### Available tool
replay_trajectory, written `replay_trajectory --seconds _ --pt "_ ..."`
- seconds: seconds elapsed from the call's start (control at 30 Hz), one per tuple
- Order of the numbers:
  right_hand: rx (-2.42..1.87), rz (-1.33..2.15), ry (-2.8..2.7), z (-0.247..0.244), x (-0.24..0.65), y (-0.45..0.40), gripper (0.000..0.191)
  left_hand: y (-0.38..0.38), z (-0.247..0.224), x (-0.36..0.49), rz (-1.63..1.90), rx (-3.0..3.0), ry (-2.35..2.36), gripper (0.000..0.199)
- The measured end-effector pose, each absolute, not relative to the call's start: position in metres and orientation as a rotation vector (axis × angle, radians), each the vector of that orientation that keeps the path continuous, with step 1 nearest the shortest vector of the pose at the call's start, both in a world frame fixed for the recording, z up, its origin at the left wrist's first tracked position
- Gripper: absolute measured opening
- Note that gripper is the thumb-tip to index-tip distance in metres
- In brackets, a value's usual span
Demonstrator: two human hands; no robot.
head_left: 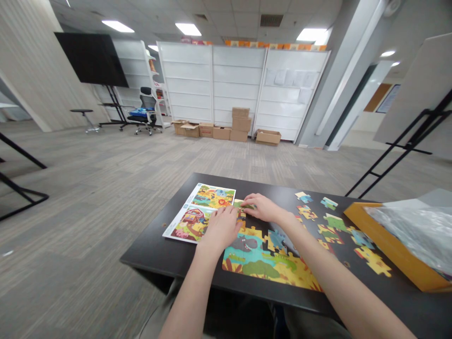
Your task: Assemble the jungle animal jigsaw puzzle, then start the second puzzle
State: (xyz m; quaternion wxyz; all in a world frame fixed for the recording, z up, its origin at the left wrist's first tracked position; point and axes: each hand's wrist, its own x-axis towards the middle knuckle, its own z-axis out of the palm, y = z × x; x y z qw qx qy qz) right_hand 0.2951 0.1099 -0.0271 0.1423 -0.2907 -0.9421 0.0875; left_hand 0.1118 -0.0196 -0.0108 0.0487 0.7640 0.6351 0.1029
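Observation:
A partly joined jigsaw puzzle [259, 268] lies at the table's near edge, showing a hippo in water, a crocodile and yellow ground. At its far left corner, my right hand [263, 208] has its fingertips closed on a green puzzle piece [249, 206]. My left hand [221, 228] rests beside that corner, fingers stretched forward and touching down near the same pieces. It partly covers a printed picture sheet [192, 221] with a farm scene and an animal scene. My right forearm hides part of the puzzle's middle and right side.
Several loose puzzle pieces [332, 222] lie on the dark table [155, 249] to the right. Beyond them stands an orange box [391, 247] holding clear plastic wrap [416, 230]. Cardboard boxes [240, 125], an office chair [144, 110] and a screen [92, 59] are across the room.

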Motion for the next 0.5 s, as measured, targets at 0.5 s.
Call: replay_trajectory --seconds 0.5 --pt "-1.106 0.296 -2.345 0.001 0.344 0.105 0.027 -0.022 -0.017 0.118 0.336 2.368 1.982 0.041"
